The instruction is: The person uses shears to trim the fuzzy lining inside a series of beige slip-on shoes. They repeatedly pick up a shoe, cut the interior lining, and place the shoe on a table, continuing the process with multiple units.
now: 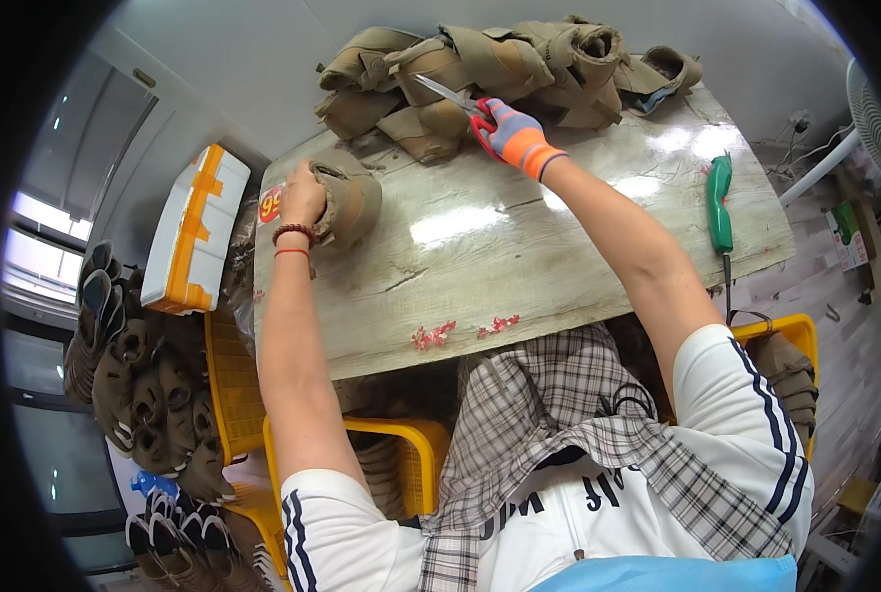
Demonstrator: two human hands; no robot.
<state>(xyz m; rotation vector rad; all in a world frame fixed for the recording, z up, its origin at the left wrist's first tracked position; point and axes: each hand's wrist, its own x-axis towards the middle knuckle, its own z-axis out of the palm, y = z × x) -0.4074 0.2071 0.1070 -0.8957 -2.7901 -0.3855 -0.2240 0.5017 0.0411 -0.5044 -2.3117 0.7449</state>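
At the left side of the table (559, 247), my bare left hand (304, 195) is closed on a tan shoe upper (358, 207), its fingers at the collar opening. My right hand (515, 135), in a grey and orange glove, grips scissors (444, 91) by their red handles. Their blades point up and left, over the near side of a pile of similar tan shoe uppers (504, 67) along the table's far edge. Whether the blades touch the pile, I cannot tell.
A green corded hand tool (720, 204) lies at the table's right edge. Red and clear scraps (434, 335) lie near the front edge. A white foam box (193, 232) with orange tape stands left. Yellow crates (422, 464) sit below; a fan (880, 128) stands right.
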